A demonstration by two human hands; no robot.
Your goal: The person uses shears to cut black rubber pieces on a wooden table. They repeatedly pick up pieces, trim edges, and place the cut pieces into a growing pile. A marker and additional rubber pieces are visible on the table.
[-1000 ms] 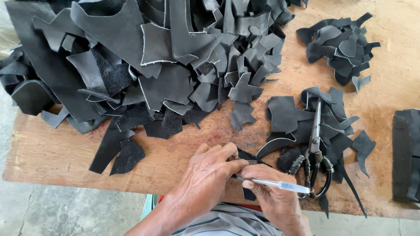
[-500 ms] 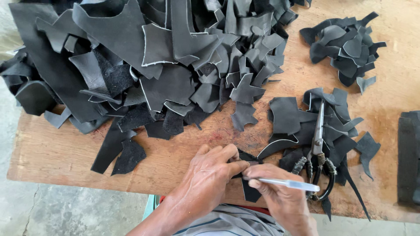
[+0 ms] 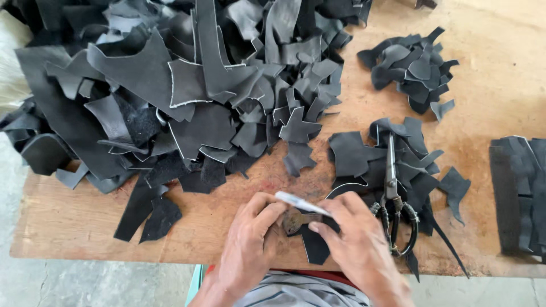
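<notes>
At the near edge of a wooden desk, two bare hands meet over a small dark offcut. The left hand is curled, its fingertips pressing a small brownish template flat onto the offcut. The right hand pinches a slim silver pen between thumb and forefinger, its tip at the template's edge. The step in hand looks like marking an outline around the template; a steady press from the left hand while the pen runs along the edge seems to be what it calls for.

Just right of the right hand, black-handled scissors lie closed, blades pointing away, on a small heap of dark scraps. At the far right edge sits a neat stack of dark strips. Farther back on the right lies another small cluster of cut pieces. Across the far left, a large loose pile of black leather-like offcuts covers much of the desk.

No box, tray or bin is in view; everything lies straight on the wood.
</notes>
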